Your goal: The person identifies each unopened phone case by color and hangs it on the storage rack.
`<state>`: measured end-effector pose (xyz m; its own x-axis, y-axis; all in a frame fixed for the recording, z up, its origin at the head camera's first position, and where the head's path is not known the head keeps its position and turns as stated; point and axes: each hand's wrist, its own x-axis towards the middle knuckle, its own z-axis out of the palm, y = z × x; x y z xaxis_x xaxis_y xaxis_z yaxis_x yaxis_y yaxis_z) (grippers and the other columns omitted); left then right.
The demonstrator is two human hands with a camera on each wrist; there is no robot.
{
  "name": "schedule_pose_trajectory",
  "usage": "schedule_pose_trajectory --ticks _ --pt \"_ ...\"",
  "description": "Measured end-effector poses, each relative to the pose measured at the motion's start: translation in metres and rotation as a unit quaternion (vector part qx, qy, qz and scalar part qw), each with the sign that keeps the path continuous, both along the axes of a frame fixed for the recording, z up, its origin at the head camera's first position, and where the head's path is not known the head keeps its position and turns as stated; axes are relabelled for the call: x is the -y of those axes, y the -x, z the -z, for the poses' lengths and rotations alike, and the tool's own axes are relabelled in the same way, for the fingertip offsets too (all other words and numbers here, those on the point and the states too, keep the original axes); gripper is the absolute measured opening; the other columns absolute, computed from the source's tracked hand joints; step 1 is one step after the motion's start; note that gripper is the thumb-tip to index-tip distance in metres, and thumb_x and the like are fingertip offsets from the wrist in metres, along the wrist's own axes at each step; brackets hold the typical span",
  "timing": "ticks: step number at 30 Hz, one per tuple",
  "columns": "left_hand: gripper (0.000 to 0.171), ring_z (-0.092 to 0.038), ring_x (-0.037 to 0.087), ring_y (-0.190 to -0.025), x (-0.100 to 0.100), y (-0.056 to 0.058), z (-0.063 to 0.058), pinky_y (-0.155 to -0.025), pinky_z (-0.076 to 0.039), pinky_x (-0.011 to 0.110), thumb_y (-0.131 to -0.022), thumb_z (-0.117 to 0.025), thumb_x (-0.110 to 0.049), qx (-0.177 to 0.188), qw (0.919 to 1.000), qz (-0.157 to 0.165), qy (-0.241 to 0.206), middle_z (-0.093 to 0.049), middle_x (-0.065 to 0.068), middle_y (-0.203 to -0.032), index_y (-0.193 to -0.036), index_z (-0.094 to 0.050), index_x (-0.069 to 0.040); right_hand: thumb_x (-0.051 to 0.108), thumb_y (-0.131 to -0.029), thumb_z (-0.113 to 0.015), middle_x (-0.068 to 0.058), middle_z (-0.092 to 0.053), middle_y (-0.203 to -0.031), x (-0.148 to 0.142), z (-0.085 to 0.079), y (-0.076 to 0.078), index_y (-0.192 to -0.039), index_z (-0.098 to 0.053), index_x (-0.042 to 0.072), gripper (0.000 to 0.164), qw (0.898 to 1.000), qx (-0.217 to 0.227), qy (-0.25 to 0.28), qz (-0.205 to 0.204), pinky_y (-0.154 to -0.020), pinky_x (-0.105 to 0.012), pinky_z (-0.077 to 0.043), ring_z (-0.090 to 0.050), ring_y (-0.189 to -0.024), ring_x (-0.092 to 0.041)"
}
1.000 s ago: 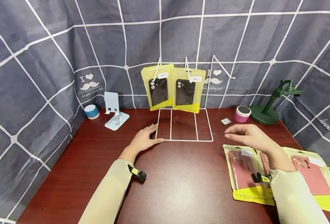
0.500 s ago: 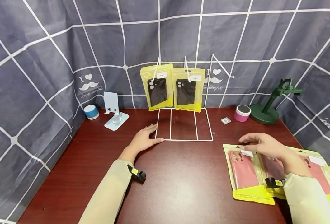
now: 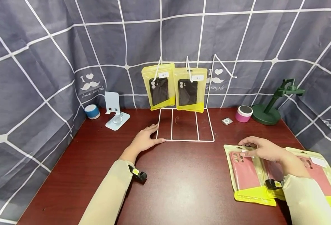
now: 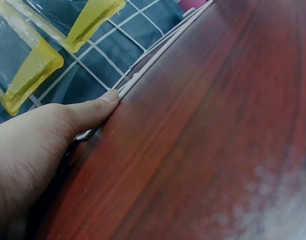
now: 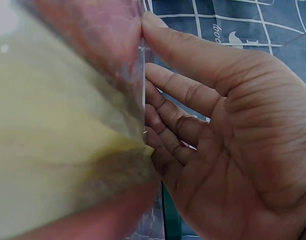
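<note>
My left hand (image 3: 144, 140) rests at the front left corner of a white wire display rack (image 3: 192, 141), its thumb along the front rod in the left wrist view. Two yellow pouches with black phone cases hang on the rack's hooks: a left pouch (image 3: 158, 89) and a right pouch (image 3: 190, 90). At the right, my right hand (image 3: 266, 153) pinches the top of a pouch with a pink phone case (image 3: 245, 173). In the right wrist view the thumb lies on the near side of the pouch and the fingers behind it. A second pink-case pouch (image 3: 275, 170) is partly hidden under that hand.
Another pink-case pouch (image 3: 318, 175) lies at the far right. Behind are a green stand (image 3: 266, 114), a pink speaker (image 3: 243, 114), a small silver square gadget (image 3: 226, 121), a light blue phone stand (image 3: 116, 115) and a blue speaker (image 3: 92, 112). A third hook (image 3: 224, 66) bears nothing.
My right hand has moved right and down from above the table onto the pink-case pouch, and its thumb has closed on the pouch's top. My left hand stays at the rack.
</note>
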<state>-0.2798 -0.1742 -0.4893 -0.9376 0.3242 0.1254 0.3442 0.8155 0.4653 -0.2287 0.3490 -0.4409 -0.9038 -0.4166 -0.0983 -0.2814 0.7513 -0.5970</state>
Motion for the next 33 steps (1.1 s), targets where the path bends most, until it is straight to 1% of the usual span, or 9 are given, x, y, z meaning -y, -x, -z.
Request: schedule_pose_trajectory --ticks 4,8,10,12,16,19,23,28,33 --pt "0.101 -0.034 0.025 -0.147 0.000 0.001 -0.001 -0.118 -0.030 0.048 -0.079 -0.060 -0.081 -0.005 1.0000 0.002 -0.003 -0.043 0.005 -0.156 -0.153 -0.046 -0.015 0.035 -0.087 -0.080 -0.001 -0.064 -0.110 0.001 0.002 0.002 -0.120 -0.068 0.014 0.041 1.000 -0.002 0.000 -0.001 -0.083 -0.029 -0.049 -0.056 -0.099 -0.020" --pt "0.100 -0.034 0.025 -0.147 0.001 0.000 0.001 -0.118 -0.029 0.048 -0.079 -0.062 -0.080 -0.005 1.0000 0.002 0.002 -0.042 0.006 -0.157 -0.153 -0.045 -0.014 0.016 -0.091 -0.074 -0.002 -0.063 -0.105 0.000 0.005 0.003 -0.118 -0.067 0.011 0.028 0.999 -0.024 0.007 -0.025 -0.079 -0.028 -0.048 -0.054 -0.094 -0.019" --pt "0.099 -0.034 0.024 -0.147 0.001 0.000 0.002 -0.118 -0.030 0.047 -0.080 -0.062 -0.079 -0.005 1.0000 0.001 0.005 -0.042 0.005 -0.157 -0.153 -0.045 -0.015 0.008 -0.091 -0.071 -0.001 -0.062 -0.104 0.000 0.006 0.003 -0.116 -0.067 0.010 0.026 0.999 -0.043 0.005 -0.032 -0.079 -0.028 -0.048 -0.054 -0.092 -0.017" --pt "0.099 -0.034 0.023 -0.147 0.001 0.000 0.003 -0.118 -0.029 0.047 -0.080 -0.062 -0.079 -0.004 1.0000 0.000 0.005 -0.042 0.005 -0.157 -0.153 -0.045 -0.015 0.004 -0.090 -0.070 0.000 -0.063 -0.102 0.000 0.007 0.003 -0.114 -0.068 0.011 0.025 0.998 -0.058 0.002 -0.032 -0.080 -0.029 -0.048 -0.054 -0.091 -0.015" --pt "0.100 -0.033 0.023 -0.148 0.000 0.000 0.002 -0.118 -0.029 0.047 -0.080 -0.059 -0.081 -0.007 1.0000 0.002 0.006 -0.041 0.004 -0.157 -0.154 -0.044 -0.015 0.005 -0.090 -0.071 0.002 -0.062 -0.098 0.000 0.008 0.003 -0.106 -0.068 0.012 0.018 0.997 -0.074 -0.005 -0.026 -0.079 -0.028 -0.049 -0.054 -0.088 -0.013" --pt "0.101 -0.034 0.024 -0.147 -0.002 0.000 0.000 -0.118 -0.030 0.047 -0.080 -0.058 -0.082 -0.010 0.9999 0.005 0.005 -0.042 0.005 -0.157 -0.153 -0.044 -0.015 0.005 -0.090 -0.072 0.003 -0.060 -0.091 -0.001 0.009 0.003 -0.098 -0.067 0.013 0.013 0.997 -0.080 -0.003 -0.024 -0.072 -0.025 -0.047 -0.053 -0.082 -0.010" --pt "0.100 -0.035 0.025 -0.146 -0.003 0.000 -0.001 -0.117 -0.031 0.047 -0.080 -0.060 -0.081 -0.015 0.9999 0.006 0.005 -0.043 0.006 -0.156 -0.152 -0.046 -0.014 0.001 -0.090 -0.071 0.003 -0.055 -0.084 -0.001 0.011 0.003 -0.093 -0.063 0.015 0.016 0.996 -0.087 0.006 -0.034 -0.065 -0.024 -0.042 -0.049 -0.077 -0.007" --pt "0.099 -0.036 0.026 -0.146 -0.002 0.001 0.000 -0.117 -0.031 0.047 -0.080 -0.061 -0.079 -0.017 0.9998 0.005 0.008 -0.043 0.007 -0.156 -0.152 -0.046 -0.013 0.002 -0.094 -0.066 0.004 -0.053 -0.082 0.000 0.012 0.003 -0.094 -0.059 0.014 0.014 0.994 -0.101 0.012 -0.042 -0.061 -0.024 -0.038 -0.048 -0.074 -0.007" --pt "0.099 -0.035 0.028 -0.146 -0.001 -0.001 0.001 -0.117 -0.030 0.048 -0.081 -0.061 -0.079 -0.010 0.9999 0.005 0.002 -0.042 0.007 -0.157 -0.153 -0.045 -0.013 0.009 -0.100 -0.062 0.002 -0.058 -0.086 0.004 0.013 0.003 -0.101 -0.056 0.016 0.009 0.994 -0.110 0.024 -0.015 -0.064 -0.025 -0.040 -0.053 -0.076 -0.010"
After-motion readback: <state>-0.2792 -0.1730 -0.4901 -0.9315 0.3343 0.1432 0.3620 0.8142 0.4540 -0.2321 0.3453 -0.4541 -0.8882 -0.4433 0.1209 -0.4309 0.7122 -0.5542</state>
